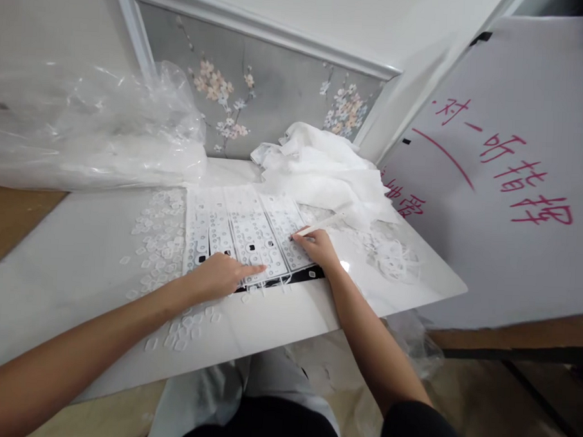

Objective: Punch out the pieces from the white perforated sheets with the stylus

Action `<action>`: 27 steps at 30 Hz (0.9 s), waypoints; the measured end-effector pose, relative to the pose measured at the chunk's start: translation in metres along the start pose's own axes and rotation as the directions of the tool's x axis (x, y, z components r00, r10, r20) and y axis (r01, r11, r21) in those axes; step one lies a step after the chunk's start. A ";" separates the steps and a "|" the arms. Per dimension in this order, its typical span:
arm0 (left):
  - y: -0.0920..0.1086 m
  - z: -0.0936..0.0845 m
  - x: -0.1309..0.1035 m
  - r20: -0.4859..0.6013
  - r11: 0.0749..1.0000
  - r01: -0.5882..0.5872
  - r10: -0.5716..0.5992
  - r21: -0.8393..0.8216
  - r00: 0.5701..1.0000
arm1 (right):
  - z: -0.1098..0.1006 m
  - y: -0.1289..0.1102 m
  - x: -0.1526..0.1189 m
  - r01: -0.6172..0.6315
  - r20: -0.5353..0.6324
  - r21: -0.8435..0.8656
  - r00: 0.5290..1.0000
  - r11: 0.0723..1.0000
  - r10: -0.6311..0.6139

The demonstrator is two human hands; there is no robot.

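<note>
White strip-like sheets (pixel 246 210) printed with rows of small grey rings and a few black patches lie side by side on the table. My left hand (pixel 221 275) rests at their near edge, index finger stretched out onto a sheet and the other fingers curled, with nothing seen in it. Farther right, my right hand (pixel 320 247) is closed around a slim white pen-like tool (pixel 327 223), its dark tip against the right-hand sheet. A black strip (pixel 296 275) shows under the near edge. Small clear diamond-shaped pieces (pixel 161 238) are scattered left of the sheets.
Crumpled white cloth (pixel 323 162) is heaped behind the sheets. Tangled white strips (pixel 391 256) lie to the right on the white table (pixel 96 261). A large clear plastic bag (pixel 92 126) fills the back left. A whiteboard (pixel 521 267) with red writing stands at right.
</note>
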State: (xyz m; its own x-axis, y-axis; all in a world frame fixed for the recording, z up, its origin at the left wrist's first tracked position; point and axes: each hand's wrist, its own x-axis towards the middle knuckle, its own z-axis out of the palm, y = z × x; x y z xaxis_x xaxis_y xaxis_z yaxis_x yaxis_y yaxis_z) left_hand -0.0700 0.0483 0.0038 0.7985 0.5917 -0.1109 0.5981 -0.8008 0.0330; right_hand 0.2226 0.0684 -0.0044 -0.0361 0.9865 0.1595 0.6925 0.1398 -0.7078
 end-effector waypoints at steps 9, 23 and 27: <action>-0.001 0.001 0.000 -0.024 0.999 -0.026 0.027 0.029 0.999 | 0.011 -0.006 -0.010 0.359 0.003 -0.573 0.900 0.737 -0.436; 0.000 0.000 -0.002 -0.006 0.994 -0.110 0.110 0.017 0.994 | 0.003 0.007 0.003 0.053 -0.279 -0.544 0.930 0.837 -0.241; -0.002 0.003 -0.003 -0.031 0.994 -0.111 0.112 0.020 0.993 | -0.016 0.022 0.014 -0.066 -0.427 -0.316 0.901 0.946 -0.080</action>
State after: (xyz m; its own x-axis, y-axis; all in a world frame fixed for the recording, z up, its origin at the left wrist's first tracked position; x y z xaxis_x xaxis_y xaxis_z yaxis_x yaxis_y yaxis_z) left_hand -0.0738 0.0476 0.0006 0.8620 0.5012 -0.0758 0.5042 -0.8632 0.0258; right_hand 0.2492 0.0839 -0.0067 0.2202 0.8411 0.4941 0.8855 0.0400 -0.4628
